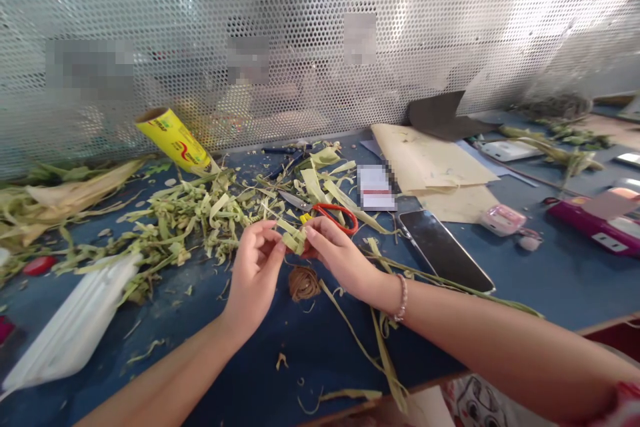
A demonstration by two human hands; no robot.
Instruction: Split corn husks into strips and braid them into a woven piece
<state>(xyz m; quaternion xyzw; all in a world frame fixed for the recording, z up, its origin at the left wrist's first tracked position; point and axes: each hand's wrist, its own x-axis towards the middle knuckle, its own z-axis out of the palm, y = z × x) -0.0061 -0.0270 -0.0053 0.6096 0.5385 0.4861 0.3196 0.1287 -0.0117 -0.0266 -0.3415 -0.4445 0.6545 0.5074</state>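
The fingers of the left hand [256,273] and right hand [333,253] pinch a small folded green leaf strip [294,240] between them, each grip nearly closed. Fingertips hide its ends, so its long axis is hard to tell; a narrow tail points up and away toward the scissors [320,208], just beyond the grip, blades leftward.

The phone [447,248] is glossy black; the mesh [310,0] is shiny perforated metal; the scissors' handles [345,219] look like smooth plastic.
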